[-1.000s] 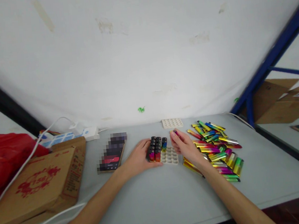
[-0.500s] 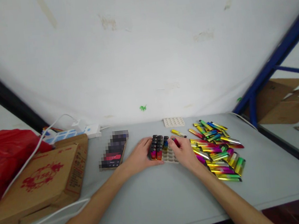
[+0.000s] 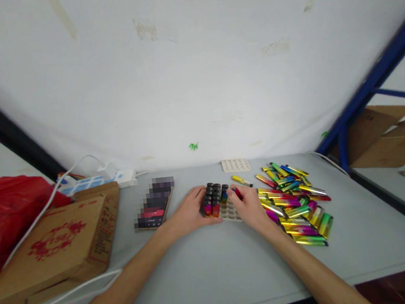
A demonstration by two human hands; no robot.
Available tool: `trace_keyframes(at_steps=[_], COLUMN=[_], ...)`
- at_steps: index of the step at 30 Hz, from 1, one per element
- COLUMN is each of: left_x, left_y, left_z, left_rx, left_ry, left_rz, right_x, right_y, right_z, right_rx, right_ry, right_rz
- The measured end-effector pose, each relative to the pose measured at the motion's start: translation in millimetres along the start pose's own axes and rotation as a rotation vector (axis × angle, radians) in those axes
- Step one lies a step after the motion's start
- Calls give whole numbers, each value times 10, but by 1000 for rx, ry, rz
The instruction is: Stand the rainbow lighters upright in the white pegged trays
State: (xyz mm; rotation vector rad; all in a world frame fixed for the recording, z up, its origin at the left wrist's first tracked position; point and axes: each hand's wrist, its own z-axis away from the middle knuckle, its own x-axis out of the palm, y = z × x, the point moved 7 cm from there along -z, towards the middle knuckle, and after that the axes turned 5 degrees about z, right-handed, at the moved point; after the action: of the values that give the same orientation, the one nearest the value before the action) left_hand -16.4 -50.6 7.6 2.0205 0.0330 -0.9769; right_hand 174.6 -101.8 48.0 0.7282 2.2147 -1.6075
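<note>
My left hand (image 3: 190,208) is wrapped round the left side of a pale tray (image 3: 231,213) with rows of small hollows. Black-topped, shiny lighters (image 3: 213,199) stand upright in the tray's left rows, and a blue-and-gold one (image 3: 224,195) is in the row beside them. Over the tray's right part, my right hand (image 3: 247,205) is closed round a dark red lighter (image 3: 237,193), most of which the fingers hide. The thumb reaches toward the short row. To the right lies a loose pile of metallic, many-coloured lighters (image 3: 293,205).
A second pale tray (image 3: 236,165) lies by the wall, with a yellow lighter (image 3: 242,181) in front. On the left are a phone (image 3: 156,204), a cardboard box (image 3: 54,247), a red bag (image 3: 14,208), a power strip (image 3: 124,177) and a white cable (image 3: 59,299).
My right hand has shifted very slightly left, with the thumb nearer the short row. My left hand, the tray and the pile look the same.
</note>
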Motion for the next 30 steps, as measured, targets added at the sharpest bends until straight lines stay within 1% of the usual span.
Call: trace_keyframes(at_steps=[8, 13, 15, 17, 19, 21, 25, 30], left_x=[7, 6, 6, 8, 8, 5, 4, 10], left_y=[-13, -16, -15, -12, -12, -13, -1, 0], left_z=[1, 8, 10, 9, 6, 4, 1, 0], left_rx=[-9, -3, -9, -13, -15, -15, -2, -17], left_ry=[-6, 5, 6, 0, -3, -2, -3, -10], left_rz=[-5, -14, -13, -14, -21, -25, -22, -29], right_x=[4, -138, -206, -274, -336, -361, -302, -172], right_y=[-11, -38, -79, -150, -205, -194, -78, 34], right_z=[-8, 3, 6, 10, 15, 10, -10, 5], right_rx=[-13, -26, -66, -156, -242, -256, -192, -209], right_ry=[-9, 38, 14, -5, 5, 4, -66, -196], right_rz=[38, 82, 92, 108, 141, 179, 183, 178])
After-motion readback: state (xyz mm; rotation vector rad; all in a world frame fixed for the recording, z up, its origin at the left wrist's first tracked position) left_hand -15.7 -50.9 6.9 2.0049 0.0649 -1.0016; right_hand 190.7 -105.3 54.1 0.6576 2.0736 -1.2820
